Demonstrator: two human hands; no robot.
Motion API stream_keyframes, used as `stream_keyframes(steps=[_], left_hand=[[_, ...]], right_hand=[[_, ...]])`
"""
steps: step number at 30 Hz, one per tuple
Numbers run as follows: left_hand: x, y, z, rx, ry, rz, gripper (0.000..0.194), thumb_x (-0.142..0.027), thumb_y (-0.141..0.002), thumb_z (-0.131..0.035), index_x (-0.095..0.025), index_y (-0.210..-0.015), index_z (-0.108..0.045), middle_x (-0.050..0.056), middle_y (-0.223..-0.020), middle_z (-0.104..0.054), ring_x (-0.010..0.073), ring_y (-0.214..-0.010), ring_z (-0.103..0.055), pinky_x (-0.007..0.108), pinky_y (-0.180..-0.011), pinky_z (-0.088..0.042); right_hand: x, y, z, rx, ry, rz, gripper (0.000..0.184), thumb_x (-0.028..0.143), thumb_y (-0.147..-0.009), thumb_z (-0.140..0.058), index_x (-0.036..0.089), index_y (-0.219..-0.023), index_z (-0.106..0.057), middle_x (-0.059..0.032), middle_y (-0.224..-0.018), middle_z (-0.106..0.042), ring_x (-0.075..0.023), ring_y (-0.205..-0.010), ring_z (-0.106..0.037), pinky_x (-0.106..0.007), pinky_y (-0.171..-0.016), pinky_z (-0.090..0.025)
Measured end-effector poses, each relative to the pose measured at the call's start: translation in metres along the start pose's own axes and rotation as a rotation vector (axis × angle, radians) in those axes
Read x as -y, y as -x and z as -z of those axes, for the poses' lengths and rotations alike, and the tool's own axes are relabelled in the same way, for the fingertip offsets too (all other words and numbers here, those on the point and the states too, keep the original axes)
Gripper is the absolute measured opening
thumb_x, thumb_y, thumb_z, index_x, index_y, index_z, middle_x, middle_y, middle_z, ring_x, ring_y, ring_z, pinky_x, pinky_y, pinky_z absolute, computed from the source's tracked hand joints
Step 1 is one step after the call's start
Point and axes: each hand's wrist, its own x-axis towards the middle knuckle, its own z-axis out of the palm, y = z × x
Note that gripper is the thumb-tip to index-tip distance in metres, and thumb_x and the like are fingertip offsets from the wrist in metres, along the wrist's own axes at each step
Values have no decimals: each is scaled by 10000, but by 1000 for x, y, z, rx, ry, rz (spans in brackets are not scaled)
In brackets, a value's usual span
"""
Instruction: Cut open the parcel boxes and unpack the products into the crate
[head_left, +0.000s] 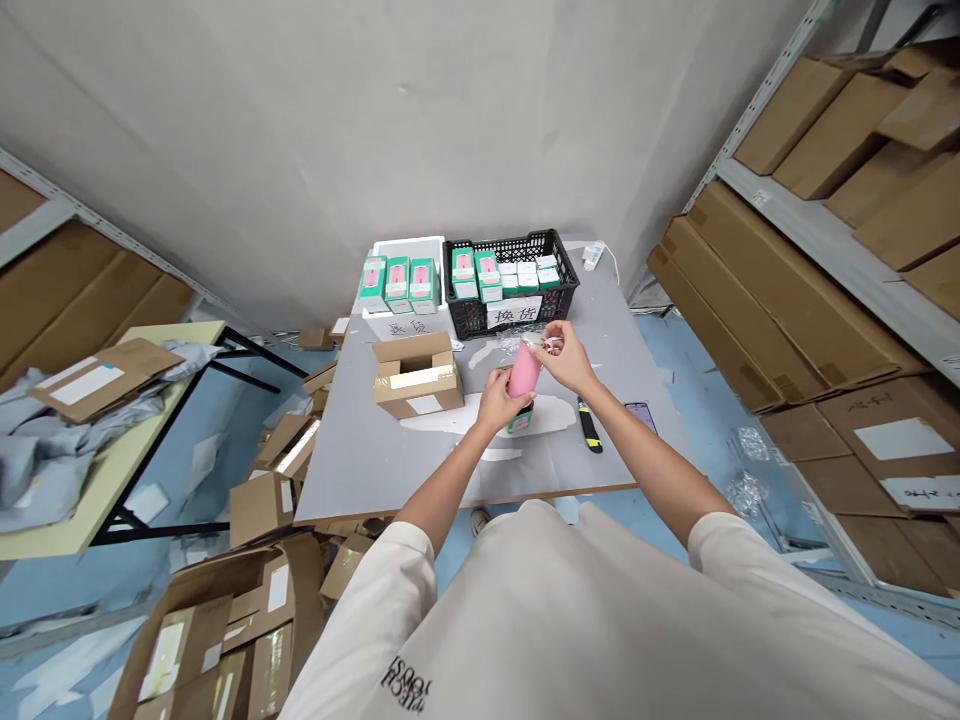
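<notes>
From the head view, we are recording a person standing at a grey-topped table (pixel 360 450), both forearms extended over it. We are noting the left hand (pixel 493 400) closed around the lower body of a pink bottle (pixel 523 371), fingers wrapped and thumb uppermost. The right hand (pixel 566 358) is partly curled at the bottle's upper end, its fingertips (pixel 550 345) pinching there; we cannot tell whether they are gripping the bottle itself or a thin clear wrapping. The bottle is tilted, held just above a small green-and-white box (pixel 520 421) and appears to be touching it, though the hands partly hide the contact. A white paper sheet (pixel 487 414) is lying beneath them. Just right of the hands, a yellow-and-black utility knife (pixel 589 425) and a phone (pixel 640 415) are lying on the table. To the left, an open cardboard box (pixel 416 375) is standing near the left hand. Further back, a black plastic crate (pixel 469 320) bearing a handwritten paper sign (pixel 514 313) is holding green-and-white product boxes (pixel 487 275), and more of these boxes (pixel 397 283) are standing beside it on a white foam box (pixel 409 247). Cardboard cartons (pixel 825 300) are filling metal shelving on the right, while loose flattened cardboard (pixel 217 620) is lying on the floor at lower left.
</notes>
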Motion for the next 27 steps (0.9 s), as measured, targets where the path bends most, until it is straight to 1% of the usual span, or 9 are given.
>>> stream_keyframes(steps=[2, 4, 7, 10, 14, 17, 20, 24, 27], left_hand=[[1, 0, 0, -23, 61, 32, 663, -403, -742, -867, -199, -1328, -633, 124, -1284, -598, 289, -1120, -646, 432, -981, -542], [2, 0, 1, -18, 138, 62, 651, -416, -755, -859, -181, -1321, -639, 130, -1254, -621, 279, -1057, -668, 433, -948, -558], [4, -1, -1, 31, 304, 98, 744, -444, -776, -844, -174, -1408, -560, 143, -1262, -651, 278, -1063, -682, 438, -939, -567], [7, -1, -4, 84, 453, 88, 879, -483, -810, -812, -193, -1533, -406, 156, -1333, -635, 272, -1119, -681, 444, -970, -562], [8, 1, -3, 62, 404, 10, 803, -521, -878, -732, -231, -1556, -413, 153, -1401, -545, 267, -1180, -639, 415, -962, -564], [5, 1, 0, -20, 286, 1, 716, -512, -901, -700, -239, -1527, -484, 134, -1318, -526, 247, -1119, -635, 396, -928, -571], [0, 0, 1, -21, 248, 4, 637, -482, -940, -653, -234, -1509, -512, 119, -1234, -546, 226, -1034, -645, 394, -901, -576], [-7, 1, 2, -4, 198, 25, 691, -462, -881, -740, -200, -1485, -528, 141, -1254, -589, 240, -1016, -655, 407, -897, -574], [-9, 3, 5, -7, 224, 51, 699, -479, -862, -760, -179, -1457, -546, 156, -1280, -631, 262, -1033, -668, 414, -895, -574]], right_hand=[[-15, 4, -6, 60, -157, -35, 758, 568, -828, -721, 260, -1467, -454, -122, -1325, -637, -240, -1073, -658, -395, -922, -562], [-29, 9, -13, 131, -248, -81, 758, 603, -883, -640, 264, -1528, -433, -127, -1384, -628, -261, -1166, -635, -435, -984, -550], [-43, 18, -21, 216, -330, -138, 711, 634, -898, -597, 272, -1505, -514, -99, -1439, -614, -288, -1242, -605, -477, -1021, -543], [-49, 23, -26, 255, -412, -155, 692, 635, -880, -630, 255, -1457, -585, -83, -1371, -665, -290, -1196, -636, -484, -1013, -557], [-49, 22, -28, 206, -452, -175, 691, 630, -826, -709, 215, -1376, -648, -91, -1196, -741, -279, -1084, -681, -462, -952, -588], [-46, 21, -27, 151, -397, -160, 636, 605, -787, -765, 205, -1277, -700, -94, -1197, -741, -266, -1029, -690, -437, -917, -599], [-45, 20, -27, 107, -292, -161, 561, 593, -764, -789, 192, -1153, -734, -97, -1144, -748, -247, -929, -688, -428, -875, -600], [-45, 22, -29, 38, -212, -210, 525, 617, -727, -803, 188, -1014, -708, -94, -1039, -743, -233, -886, -673, -400, -842, -584], [-45, 24, -29, 80, -291, -233, 511, 643, -755, -761, 202, -993, -660, -68, -926, -737, -222, -870, -673, -384, -830, -571]])
